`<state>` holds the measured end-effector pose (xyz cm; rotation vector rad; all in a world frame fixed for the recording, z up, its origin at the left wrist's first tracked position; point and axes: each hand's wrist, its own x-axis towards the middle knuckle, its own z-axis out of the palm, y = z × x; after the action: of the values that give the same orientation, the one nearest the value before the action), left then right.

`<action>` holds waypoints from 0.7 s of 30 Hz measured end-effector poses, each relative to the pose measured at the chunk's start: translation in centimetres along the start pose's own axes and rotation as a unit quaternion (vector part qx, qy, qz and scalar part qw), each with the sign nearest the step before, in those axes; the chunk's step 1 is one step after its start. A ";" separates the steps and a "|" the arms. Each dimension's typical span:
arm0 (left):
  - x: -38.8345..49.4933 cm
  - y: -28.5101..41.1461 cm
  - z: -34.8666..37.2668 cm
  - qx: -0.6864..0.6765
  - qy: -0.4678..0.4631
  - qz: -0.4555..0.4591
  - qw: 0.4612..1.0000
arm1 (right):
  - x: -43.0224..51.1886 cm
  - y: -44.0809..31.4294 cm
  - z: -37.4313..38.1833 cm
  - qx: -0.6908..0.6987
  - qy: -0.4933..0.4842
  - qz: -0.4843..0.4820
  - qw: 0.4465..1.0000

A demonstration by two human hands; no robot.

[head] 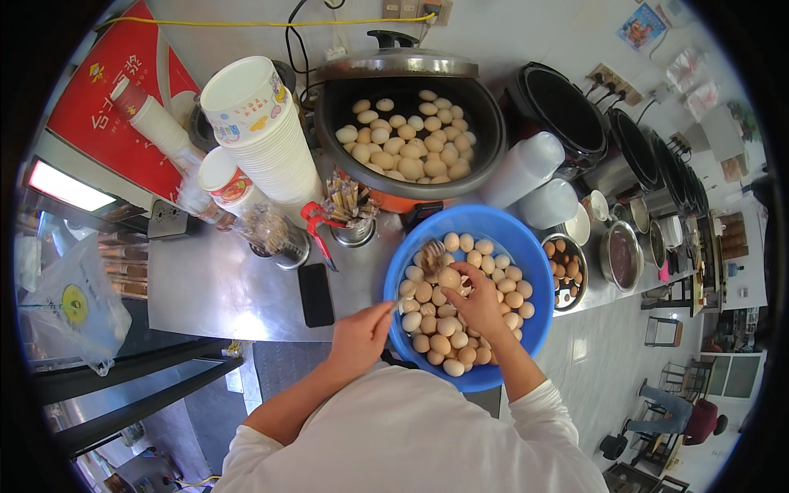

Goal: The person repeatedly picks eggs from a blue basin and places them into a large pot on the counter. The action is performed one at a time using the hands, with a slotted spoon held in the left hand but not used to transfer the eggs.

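A wide blue plastic basin (542,308) in front of me holds many eggs (453,341), some sitting in water. Between the thumb and fingers of my right hand (478,302) is one pale brown egg (449,278), held over the others. My left hand (363,333), at the basin's left rim, pinches a thin handle (402,302). A brownish ribbed head (433,256) of a utensil shows near the held egg; whether it joins that handle, I cannot tell.
Behind the basin a large black cooker (327,135) holds more eggs under a raised lid (400,63). Stacked paper bowls (265,148), a skewer holder (354,231) and a black phone (316,296) stand or lie leftward. Rightward are plastic cups (524,166) and an egg bowl (582,296).
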<state>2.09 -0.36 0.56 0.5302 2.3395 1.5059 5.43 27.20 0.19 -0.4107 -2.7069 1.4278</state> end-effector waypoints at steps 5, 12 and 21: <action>0.7 0.7 -1.4 0.038 -0.003 -0.022 0.999 | 1.1 -0.1 -0.9 0.010 0.007 -0.034 0.999; 1.6 -0.6 -2.9 -0.534 -0.159 -0.331 0.762 | 3.5 -3.8 0.0 0.413 -0.022 -0.041 0.910; 1.8 -1.4 -3.8 -0.533 -0.116 -0.329 0.771 | 16.9 -6.3 -1.1 0.050 0.059 -0.106 0.991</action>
<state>-1.42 -3.08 0.72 -0.3570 0.9553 1.8690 -12.00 29.08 4.68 -0.1863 -2.4872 1.4256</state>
